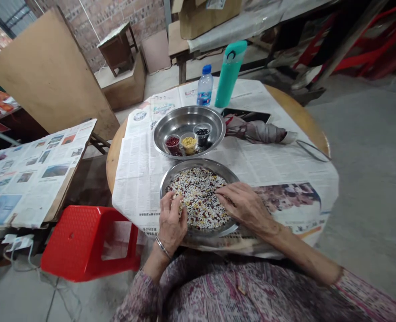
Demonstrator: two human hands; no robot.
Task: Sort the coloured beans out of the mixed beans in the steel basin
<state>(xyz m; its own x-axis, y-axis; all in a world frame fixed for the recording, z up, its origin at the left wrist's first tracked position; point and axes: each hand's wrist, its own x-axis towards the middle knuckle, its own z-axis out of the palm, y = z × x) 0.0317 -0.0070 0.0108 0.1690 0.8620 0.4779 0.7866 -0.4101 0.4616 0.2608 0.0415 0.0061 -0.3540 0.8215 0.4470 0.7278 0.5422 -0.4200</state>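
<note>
A shallow round metal tray [164, 174] sits at the near side of the round table, spread with a mix of white grains and red, yellow and black beans [198, 197]. Over its left edge, my left hand [172, 221] is closed with its fingers curled down near the mix. My right hand [246, 203] reaches in from the right, thumb and fingers pinched together just over the beans. Whatever either hand holds is too small or hidden to name. Behind the tray, a metal basin [187, 117] contains clear cups of red beans [173, 142], yellow beans [189, 142] and black beans [202, 133].
Newspaper [134, 170] covers the table. A water bottle [205, 86], a teal flask [230, 74], a dark phone-like slab [246, 115] and a folded umbrella [260, 130] lie or stand beyond the basin. A red stool [73, 241] is at the left, beside another newspaper-covered table [33, 170].
</note>
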